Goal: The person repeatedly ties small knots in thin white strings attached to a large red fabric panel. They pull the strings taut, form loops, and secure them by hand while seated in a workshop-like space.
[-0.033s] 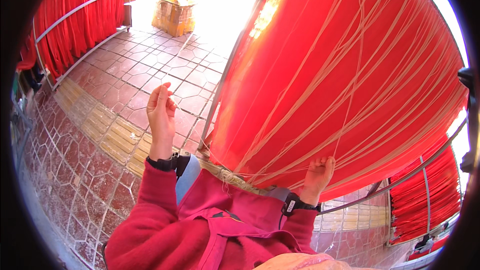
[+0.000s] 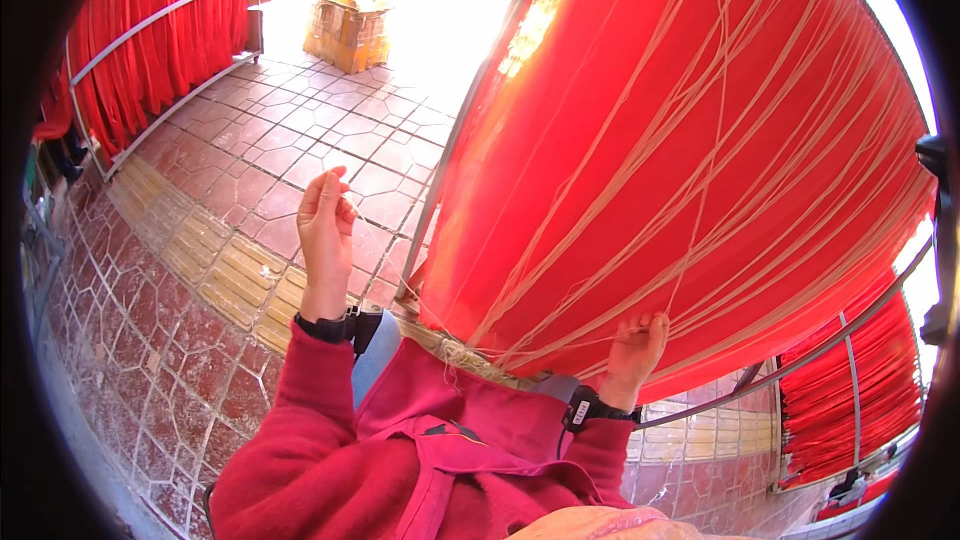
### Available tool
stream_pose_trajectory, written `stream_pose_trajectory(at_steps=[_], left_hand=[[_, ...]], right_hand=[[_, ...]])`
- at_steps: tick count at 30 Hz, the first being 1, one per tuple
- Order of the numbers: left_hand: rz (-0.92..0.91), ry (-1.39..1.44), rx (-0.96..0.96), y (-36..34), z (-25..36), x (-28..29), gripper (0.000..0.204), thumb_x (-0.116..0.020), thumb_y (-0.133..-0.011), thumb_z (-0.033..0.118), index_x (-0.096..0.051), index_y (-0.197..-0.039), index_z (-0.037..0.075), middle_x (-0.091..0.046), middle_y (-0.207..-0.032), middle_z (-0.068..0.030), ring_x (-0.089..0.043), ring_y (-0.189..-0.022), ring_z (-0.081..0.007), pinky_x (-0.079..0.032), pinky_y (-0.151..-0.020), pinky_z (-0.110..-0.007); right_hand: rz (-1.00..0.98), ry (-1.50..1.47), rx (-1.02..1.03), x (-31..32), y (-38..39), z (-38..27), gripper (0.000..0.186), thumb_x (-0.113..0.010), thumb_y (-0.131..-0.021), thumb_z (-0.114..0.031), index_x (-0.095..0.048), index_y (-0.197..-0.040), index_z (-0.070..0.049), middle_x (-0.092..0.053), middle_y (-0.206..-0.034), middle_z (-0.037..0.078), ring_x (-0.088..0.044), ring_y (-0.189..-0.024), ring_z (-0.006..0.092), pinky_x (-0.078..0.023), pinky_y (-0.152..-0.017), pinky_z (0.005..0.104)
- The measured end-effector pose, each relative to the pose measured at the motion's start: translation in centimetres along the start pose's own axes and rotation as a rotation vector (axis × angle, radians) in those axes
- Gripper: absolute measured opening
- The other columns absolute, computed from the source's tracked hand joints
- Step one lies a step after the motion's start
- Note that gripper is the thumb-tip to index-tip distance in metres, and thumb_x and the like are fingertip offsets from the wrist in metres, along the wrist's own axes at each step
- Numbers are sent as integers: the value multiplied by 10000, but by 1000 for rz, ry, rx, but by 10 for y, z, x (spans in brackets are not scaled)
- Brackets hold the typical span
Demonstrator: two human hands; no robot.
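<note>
A large red sheet [image 2: 560, 170], hung on a metal frame, slants up in front of me with many pale strings lying across it. My right hand [image 2: 632, 355] is at its lower edge, fingers curled together, closed on one pale string [image 2: 711, 170] that runs up over the red. Left of the sheet, out over the tiles, my left hand [image 2: 324, 235] is raised with thumb and fingertips pinched. A faint thin thread seems to trail from it toward the sheet; most of it is too fine to follow. Loose string ends [image 2: 455, 352] gather in a tangle near my lap.
The frame's dark bar [image 2: 437, 185] stands between my hands. A worn cardboard box [image 2: 347, 35] sits on the tiled floor [image 2: 215, 165] ahead. Racks of red strands stand at far left [image 2: 165, 25] and lower right [image 2: 850, 400].
My left hand has shifted very slightly to the right. My right hand and the strings look the same.
</note>
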State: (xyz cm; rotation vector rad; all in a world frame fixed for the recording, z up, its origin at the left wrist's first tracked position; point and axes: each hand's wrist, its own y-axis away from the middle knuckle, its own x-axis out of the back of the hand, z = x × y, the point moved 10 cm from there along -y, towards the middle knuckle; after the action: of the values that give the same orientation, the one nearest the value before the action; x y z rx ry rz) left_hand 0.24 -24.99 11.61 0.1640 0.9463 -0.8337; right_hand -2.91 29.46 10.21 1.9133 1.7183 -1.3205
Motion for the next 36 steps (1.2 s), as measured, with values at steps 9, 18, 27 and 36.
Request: stream_pose_trajectory(at_steps=[9, 18, 27, 36], left_hand=[[-570, -496, 242, 62, -96, -79, 213, -616, -939, 169, -679, -1053, 0, -675, -948, -19, -598, -839, -70, -478, -745, -223], [-1010, -709, 377, 107, -171, -107, 258, -676, -891, 214, -689, -1086, 45, -629, -778, 47, -496, -654, -28, -407, -600, -199], [-1001, -820, 424, 111, -235, -65, 183, -726, -860, 204, -742, -965, 55, -654, -738, 35, -527, -683, -27, -427, -622, -202], [-713, -931, 382, 68, -285, -18, 218, -664, -903, 177, -694, -1060, 29, -669, -793, 3, -591, -746, -68, -471, -663, -229]], right_hand=[[-259, 290, -481, -53, 41, 102, 76, -611, -893, -18, -578, -956, -44, -614, -786, 58, -563, -647, 133, -446, -592, 249], [-431, 568, -719, -59, 63, 204, 95, -636, -910, -99, -601, -986, -54, -667, -843, 23, -610, -704, 87, -457, -619, 222], [-474, 520, -837, -35, 66, 247, 255, -604, -952, -161, -611, -1166, -24, -675, -982, 47, -660, -790, 135, -518, -721, 253], [-406, 611, -856, 38, 37, 300, 331, -507, -1002, -205, -573, -1282, -43, -642, -1151, 64, -672, -863, 142, -515, -760, 260]])
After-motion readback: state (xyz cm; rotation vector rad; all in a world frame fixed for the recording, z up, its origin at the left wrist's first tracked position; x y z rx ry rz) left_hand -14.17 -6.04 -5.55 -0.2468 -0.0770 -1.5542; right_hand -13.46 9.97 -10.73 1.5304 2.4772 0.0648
